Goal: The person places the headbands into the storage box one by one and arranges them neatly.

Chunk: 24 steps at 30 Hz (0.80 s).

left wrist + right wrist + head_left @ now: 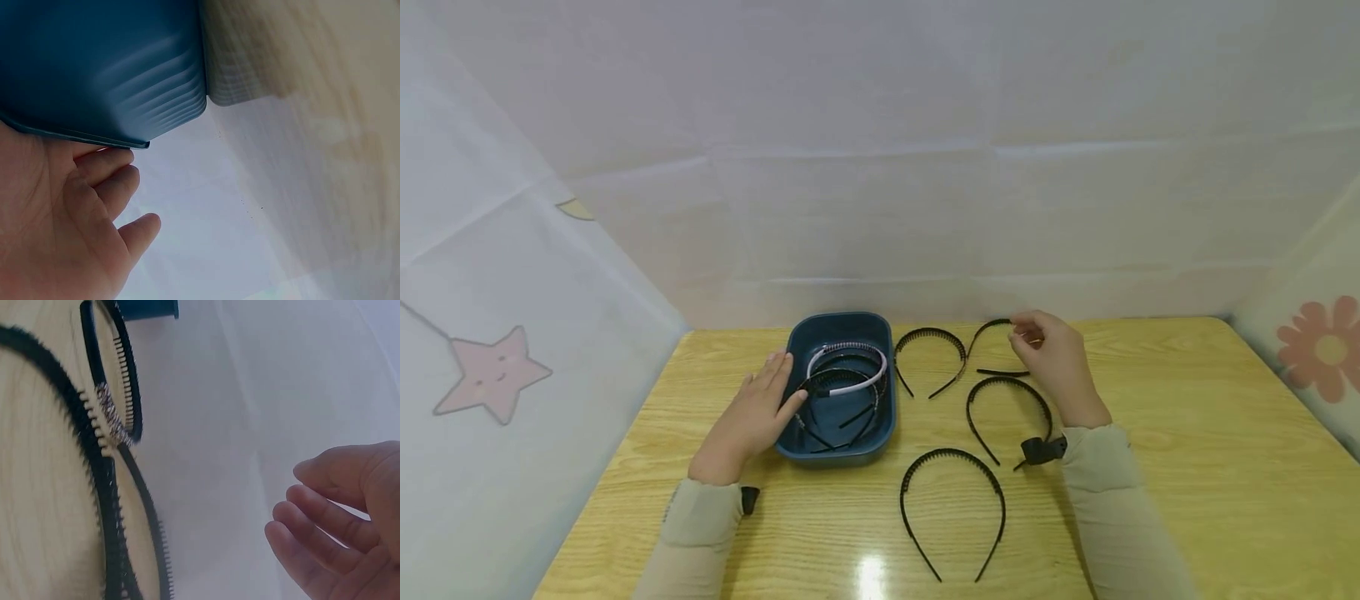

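My left hand (752, 417) rests at the left rim of a blue plastic basin (835, 460), with straight fingers along the outside and the thumb over the edge. In the left wrist view, the fingertips lie just below the basin's lip (94, 139). Inside the basin are a pale lilac headband (850, 388) and several dark ones. My right hand (1056, 362) hovers over a black headband (976, 335) at the back of the table, partly covering it. Its fingers are loosely bent and hold nothing in the right wrist view.
Three more black toothed headbands lie on the wooden table (1187, 467): one beside the basin (961, 350), one below my right hand (1003, 381) and one at the front (951, 452). A white cloth (880, 208) hangs behind the table.
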Motion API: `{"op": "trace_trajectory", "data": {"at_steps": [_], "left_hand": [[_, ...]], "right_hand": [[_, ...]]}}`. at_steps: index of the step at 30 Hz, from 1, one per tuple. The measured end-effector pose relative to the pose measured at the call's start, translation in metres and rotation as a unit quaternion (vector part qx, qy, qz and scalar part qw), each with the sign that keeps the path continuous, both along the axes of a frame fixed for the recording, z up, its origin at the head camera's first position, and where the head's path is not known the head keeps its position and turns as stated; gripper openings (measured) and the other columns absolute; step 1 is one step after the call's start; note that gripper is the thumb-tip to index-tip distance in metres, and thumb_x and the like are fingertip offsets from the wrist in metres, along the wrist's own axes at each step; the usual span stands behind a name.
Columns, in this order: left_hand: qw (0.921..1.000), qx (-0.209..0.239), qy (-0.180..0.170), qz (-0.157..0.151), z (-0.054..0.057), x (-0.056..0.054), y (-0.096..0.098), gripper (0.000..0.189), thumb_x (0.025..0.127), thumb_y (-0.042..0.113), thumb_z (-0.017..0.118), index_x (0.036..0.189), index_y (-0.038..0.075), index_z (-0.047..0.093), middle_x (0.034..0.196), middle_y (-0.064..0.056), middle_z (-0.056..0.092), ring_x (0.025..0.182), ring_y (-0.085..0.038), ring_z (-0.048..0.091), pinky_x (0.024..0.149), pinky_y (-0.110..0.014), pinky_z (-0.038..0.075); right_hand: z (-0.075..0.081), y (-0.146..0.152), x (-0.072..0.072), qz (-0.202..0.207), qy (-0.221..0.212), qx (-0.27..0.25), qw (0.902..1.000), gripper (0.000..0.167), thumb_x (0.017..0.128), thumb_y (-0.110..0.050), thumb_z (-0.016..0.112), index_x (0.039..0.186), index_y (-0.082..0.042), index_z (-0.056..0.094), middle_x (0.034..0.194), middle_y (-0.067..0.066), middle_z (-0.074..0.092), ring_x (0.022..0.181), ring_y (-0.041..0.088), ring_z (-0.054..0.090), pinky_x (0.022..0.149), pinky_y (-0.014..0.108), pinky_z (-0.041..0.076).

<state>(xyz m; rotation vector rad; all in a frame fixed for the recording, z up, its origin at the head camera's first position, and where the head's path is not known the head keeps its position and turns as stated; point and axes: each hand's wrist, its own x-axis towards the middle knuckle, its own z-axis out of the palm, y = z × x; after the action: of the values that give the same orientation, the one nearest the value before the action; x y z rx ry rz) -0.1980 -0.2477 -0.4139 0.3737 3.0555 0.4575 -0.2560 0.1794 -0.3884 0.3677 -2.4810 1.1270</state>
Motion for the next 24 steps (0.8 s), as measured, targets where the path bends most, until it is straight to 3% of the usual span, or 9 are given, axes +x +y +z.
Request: {"op": "trace_trajectory", "data": {"at_steps": [5, 10, 17, 24], "left_hand": [[1.0, 0.003, -0.003, 0.001, 0.002, 0.001, 0.002, 0.076, 0.11, 0.05, 0.033, 0.161, -0.003, 0.014, 0.168, -0.022, 0.011, 0.154, -0.039, 0.009, 0.121, -0.064, 0.01], [1.0, 0.002, -0.005, 0.002, 0.002, 0.001, 0.002, 0.076, 0.11, 0.051, 0.032, 0.161, -0.003, 0.014, 0.168, -0.022, 0.011, 0.154, -0.039, 0.009, 0.121, -0.064, 0.01], [1.0, 0.001, -0.001, 0.001, 0.002, 0.0, 0.003, 0.076, 0.109, 0.05, 0.034, 0.161, -0.003, 0.014, 0.168, -0.021, 0.01, 0.154, -0.039, 0.009, 0.121, -0.063, 0.01], [1.0, 0.001, -0.001, 0.002, 0.001, 0.0, 0.003, 0.075, 0.11, 0.048, 0.035, 0.161, -0.003, 0.015, 0.168, -0.021, 0.011, 0.154, -0.039, 0.009, 0.121, -0.063, 0.01]], "right_hand": [[-0.006, 0.012, -0.002, -0.019, -0.017, 0.017, 0.9995, 0.021, 0.097, -0.001, 0.065, 0.116, 0.007, 0.068, 0.102, 0.024, 0.069, 0.092, 0.038, 0.067, 0.082, 0.052, 0.057], [-0.016, 0.024, -0.005, -0.036, -0.083, 0.016, 0.9958, 0.03, 0.1, -0.007, 0.062, 0.125, 0.01, 0.062, 0.109, 0.027, 0.067, 0.099, 0.041, 0.065, 0.084, 0.054, 0.055], [-0.025, 0.037, -0.01, -0.067, -0.192, 0.016, 0.979, 0.043, 0.102, -0.015, 0.058, 0.133, 0.014, 0.055, 0.121, 0.033, 0.06, 0.11, 0.047, 0.06, 0.086, 0.055, 0.054], [-0.035, 0.041, -0.016, -0.084, -0.267, 0.034, 0.9595, 0.055, 0.103, -0.023, 0.058, 0.136, 0.021, 0.048, 0.125, 0.039, 0.059, 0.103, 0.047, 0.066, 0.086, 0.055, 0.056]]}}
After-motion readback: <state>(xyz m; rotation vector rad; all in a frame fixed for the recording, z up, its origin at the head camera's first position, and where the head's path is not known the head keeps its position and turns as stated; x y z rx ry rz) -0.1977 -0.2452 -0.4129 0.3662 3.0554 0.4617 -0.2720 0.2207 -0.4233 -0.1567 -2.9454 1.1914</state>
